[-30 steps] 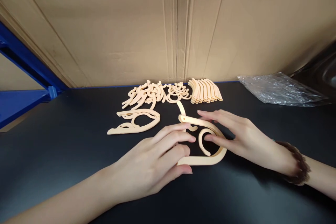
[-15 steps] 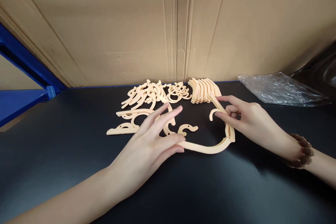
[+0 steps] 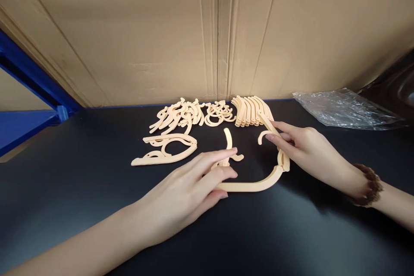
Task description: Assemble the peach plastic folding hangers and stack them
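A cream folding clothes hanger [image 3: 255, 186] spans both hands, bent at a joint near its lower right corner. My left hand [image 3: 186, 189] pinches the left end of its lower arm between thumb and fingers. My right hand [image 3: 299, 142] grips the other arm from the right, beside a small curved hook; part of that arm is hidden by the fingers. Just beyond my left fingertips are a loose curved piece [image 3: 228, 140] and a small hook piece [image 3: 238, 157]; whether a finger touches the curved piece I cannot tell. Left of these lies a folded hanger [image 3: 161, 161].
Along the back lie a pile of hanger arms [image 3: 181, 114], a heap of hooks [image 3: 218, 112] and a neat row of arms [image 3: 252, 110]. A clear plastic bag [image 3: 346, 108] rests at the right. Cardboard [image 3: 145, 30] stands behind the black table [image 3: 246, 241]; a blue frame [image 3: 29, 69] is at left.
The loose curved piece has shifted right and toward me, away from the back pile. My left hand has lowered slightly, with its fingers closer together. The right hand has barely moved.
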{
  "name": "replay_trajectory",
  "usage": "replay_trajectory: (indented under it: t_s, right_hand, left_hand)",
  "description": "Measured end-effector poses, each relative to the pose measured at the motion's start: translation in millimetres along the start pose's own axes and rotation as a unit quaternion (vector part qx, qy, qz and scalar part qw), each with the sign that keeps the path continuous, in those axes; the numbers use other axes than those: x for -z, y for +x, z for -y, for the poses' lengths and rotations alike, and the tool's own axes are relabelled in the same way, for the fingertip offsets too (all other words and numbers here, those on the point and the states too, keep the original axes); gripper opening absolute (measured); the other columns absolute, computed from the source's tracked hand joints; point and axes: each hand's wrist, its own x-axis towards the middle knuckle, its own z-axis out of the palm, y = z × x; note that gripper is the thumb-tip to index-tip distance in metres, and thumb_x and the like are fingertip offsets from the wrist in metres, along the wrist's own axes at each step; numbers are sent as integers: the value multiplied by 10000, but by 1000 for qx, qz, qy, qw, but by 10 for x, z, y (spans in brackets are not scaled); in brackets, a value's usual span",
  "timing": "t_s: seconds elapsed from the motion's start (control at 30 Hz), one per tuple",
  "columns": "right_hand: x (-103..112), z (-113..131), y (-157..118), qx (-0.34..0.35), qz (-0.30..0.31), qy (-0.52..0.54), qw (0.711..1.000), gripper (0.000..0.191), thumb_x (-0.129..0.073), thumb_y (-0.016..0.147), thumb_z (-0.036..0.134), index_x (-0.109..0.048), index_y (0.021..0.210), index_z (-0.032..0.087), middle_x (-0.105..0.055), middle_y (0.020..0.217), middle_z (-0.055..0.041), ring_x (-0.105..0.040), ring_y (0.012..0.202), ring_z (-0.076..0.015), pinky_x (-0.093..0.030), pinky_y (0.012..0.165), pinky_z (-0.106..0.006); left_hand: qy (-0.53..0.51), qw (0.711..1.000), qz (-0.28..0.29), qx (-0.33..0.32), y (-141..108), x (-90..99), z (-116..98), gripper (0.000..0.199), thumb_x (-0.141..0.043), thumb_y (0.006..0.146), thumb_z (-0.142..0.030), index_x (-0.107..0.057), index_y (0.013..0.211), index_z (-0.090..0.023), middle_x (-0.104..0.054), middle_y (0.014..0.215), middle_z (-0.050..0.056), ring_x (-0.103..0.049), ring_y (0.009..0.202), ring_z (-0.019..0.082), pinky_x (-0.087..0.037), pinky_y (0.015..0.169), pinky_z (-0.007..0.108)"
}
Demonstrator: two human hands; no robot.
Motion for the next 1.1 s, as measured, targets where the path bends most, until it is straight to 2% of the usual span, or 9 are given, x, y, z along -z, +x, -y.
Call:
replay_trajectory:
  t_s: [0.1,0.27,0.33,0.5,0.63,0.77,0.97,1.03,1.1]
  right_hand:
    - [-7,12,-4,-1,9,14,1000,407,-428,984,557,-617,1162,244,-506,513,88,-461,437,-136,-337,477,-258]
    - [-9,56,-14,5,35,43,998,345,-421,991,549,-596,1006,252,-453,523,89,-412,438,-120,-274,465,-254]
    - [-8,68,-18,4,46,52,998,342,-413,993,550,-576,962,251,-448,536,85,-403,443,-117,-270,467,-254]
    - [-13,73,-17,18,68,52,996,350,-402,994,558,-557,946,248,-408,543,83,-369,448,-116,-264,474,-258]
    - [-15,75,-18,30,82,53,995,346,-400,999,540,-551,932,237,-375,553,77,-348,464,-116,-245,478,-263]
    - [-16,89,-22,27,100,93,990,335,-420,997,534,-566,1013,232,-337,566,79,-331,483,-115,-232,478,-262]
    - [-53,159,-44,24,171,238,956,361,-454,990,539,-591,986,204,-350,652,65,-313,555,-103,-253,483,-245]
    - [-53,195,-65,21,191,288,938,345,-463,993,520,-596,1039,204,-398,668,61,-354,572,-104,-282,494,-240]
    - [-40,236,-90,12,209,335,919,338,-474,993,504,-591,1125,216,-453,689,57,-408,601,-108,-320,520,-234]
  left_hand:
    - [-14,999,30,-29,10,30,-31,300,-521,963,-70,-530,1242,-178,-465,1468,101,-571,1218,157,-485,1019,247]
    - [-5,998,39,-57,10,31,-63,322,-476,949,-47,-542,1237,-177,-531,1414,107,-565,1221,201,-513,972,282]
    - [-9,997,44,-64,5,18,-57,318,-472,945,-38,-556,1218,-177,-544,1413,104,-538,1263,210,-500,1006,298]
    - [-34,995,42,-86,-10,-13,-17,254,-468,959,-58,-597,1140,-180,-683,1217,61,-475,1341,222,-454,1092,326]
    - [-39,993,53,-97,7,11,-18,266,-456,942,-39,-609,1119,-167,-667,1243,79,-491,1335,218,-434,1114,322]
    - [-45,992,58,-102,24,53,-55,304,-470,903,6,-598,1139,-138,-678,1220,81,-545,1288,194,-432,1112,280]
    - [-24,995,44,-90,10,28,-52,371,-429,909,13,-570,1205,-162,-660,1246,79,-675,1051,171,-547,911,248]
    - [-34,996,30,-77,13,17,-37,383,-430,918,0,-558,1231,-179,-641,1284,70,-650,1093,167,-529,941,253]
    - [-45,998,13,-51,19,16,-28,400,-446,924,0,-543,1262,-191,-613,1329,58,-592,1193,157,-467,1040,257]
